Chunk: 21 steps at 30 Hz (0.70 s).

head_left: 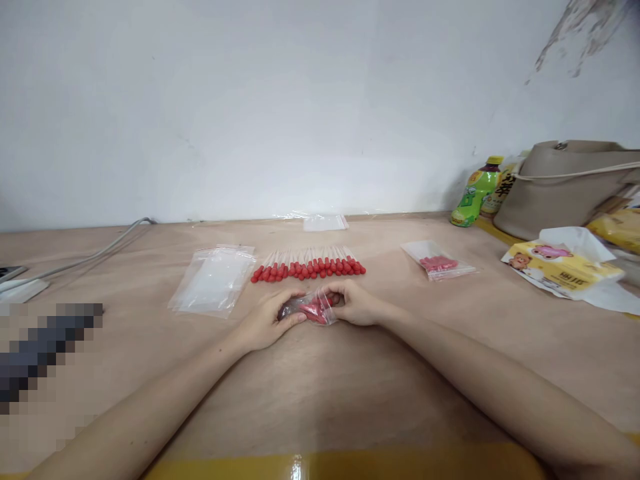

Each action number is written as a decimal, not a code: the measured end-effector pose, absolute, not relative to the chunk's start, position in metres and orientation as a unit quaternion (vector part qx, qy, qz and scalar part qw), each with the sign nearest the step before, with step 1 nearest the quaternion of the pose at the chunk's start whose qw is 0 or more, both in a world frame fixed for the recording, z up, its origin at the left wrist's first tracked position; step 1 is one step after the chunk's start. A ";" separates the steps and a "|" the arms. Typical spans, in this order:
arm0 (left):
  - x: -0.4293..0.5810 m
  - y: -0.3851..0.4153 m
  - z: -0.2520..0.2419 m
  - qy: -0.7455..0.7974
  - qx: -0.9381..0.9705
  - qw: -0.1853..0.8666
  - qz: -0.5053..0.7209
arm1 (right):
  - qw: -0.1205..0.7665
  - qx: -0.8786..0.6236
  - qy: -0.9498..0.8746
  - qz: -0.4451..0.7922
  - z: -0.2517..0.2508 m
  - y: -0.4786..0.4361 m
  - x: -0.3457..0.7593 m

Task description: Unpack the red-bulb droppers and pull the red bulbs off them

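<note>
- Head view: both hands meet low in the middle, over the table (310,400), with a clear bag (296,308) between them.
- Grip: the left hand (267,321) has thumb and fingers closed around the bag's left part; the right hand (356,303) pinches its right end, where strip-like lines run across the film.
- Handling it well, I judge, means a steady left hold and a light right pinch, as thin film creases and slips; pressing hard could bunch up the red pieces (314,312) inside.
- Just beyond the hands, red-tipped sticks (309,268) lie in a row, tips toward the person; keeping the wrists low and slow should avoid nudging them.
- Containers: flat clear bags (213,283) lie overlapping at left, and another bag (463,269) at right holds red items (439,263).
- A tissue pack (563,263) has a white sheet sticking out; the handbag's (560,190) contents cannot be told.
</note>
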State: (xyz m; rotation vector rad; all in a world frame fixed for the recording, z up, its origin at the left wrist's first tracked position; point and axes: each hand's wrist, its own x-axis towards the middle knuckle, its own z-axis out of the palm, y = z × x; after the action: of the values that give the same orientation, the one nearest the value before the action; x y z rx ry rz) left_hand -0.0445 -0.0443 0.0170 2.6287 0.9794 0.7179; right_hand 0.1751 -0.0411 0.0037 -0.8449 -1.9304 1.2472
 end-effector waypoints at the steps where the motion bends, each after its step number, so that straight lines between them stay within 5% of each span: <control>1: -0.045 -0.044 0.016 0.338 0.900 0.121 0.247 | 0.335 -0.328 -0.736 0.488 0.003 -0.040 0.176; 13: -0.045 -0.047 0.020 0.376 0.889 0.137 0.222 | 0.338 -0.365 -0.586 0.639 0.017 -0.030 0.215; 21: -0.047 -0.046 0.017 0.384 0.887 0.130 0.221 | 0.434 -0.408 -0.579 0.557 0.038 -0.021 0.239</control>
State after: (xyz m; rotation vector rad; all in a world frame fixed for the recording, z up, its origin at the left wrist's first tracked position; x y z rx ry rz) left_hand -0.0470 -0.0459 0.0174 2.5775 1.1153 0.6411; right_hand 0.2394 -0.0211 0.0381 -1.0158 -1.4422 1.3875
